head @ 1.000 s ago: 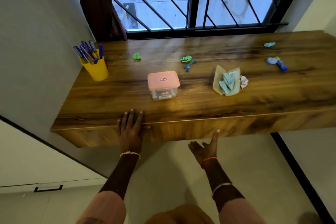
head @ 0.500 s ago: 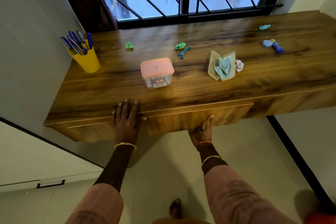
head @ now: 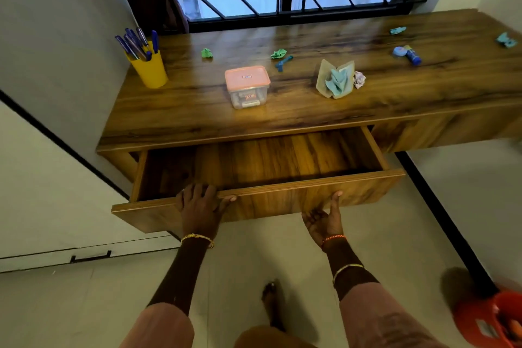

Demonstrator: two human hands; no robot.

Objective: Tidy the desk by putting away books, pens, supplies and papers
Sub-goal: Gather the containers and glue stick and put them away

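The wooden desk (head: 197, 110) has its drawer (head: 282, 203) pulled out, and the inside (head: 268, 158) looks bare. My left hand (head: 199, 206) grips the top edge of the drawer front, fingers over the lip. My right hand (head: 324, 220) holds the front's lower edge from below, thumb up against its face. On the desk stand a yellow cup (head: 151, 70) of blue pens (head: 135, 42), a clear box with a pink lid (head: 247, 86), and an upright half-open pale green booklet (head: 336, 79).
Crumpled paper bits lie about: green ones (head: 206, 53) (head: 278, 53), a white one (head: 359, 79), teal ones (head: 397, 30) (head: 506, 40). A small blue item (head: 284, 62) and a blue tube with a round tape (head: 406, 53) lie farther back. An orange bin (head: 491, 319) is on the floor at right.
The drawer has slid out from shut to wide open. Both hands came back toward me with its front; the right hand had first moved up from below to the front.
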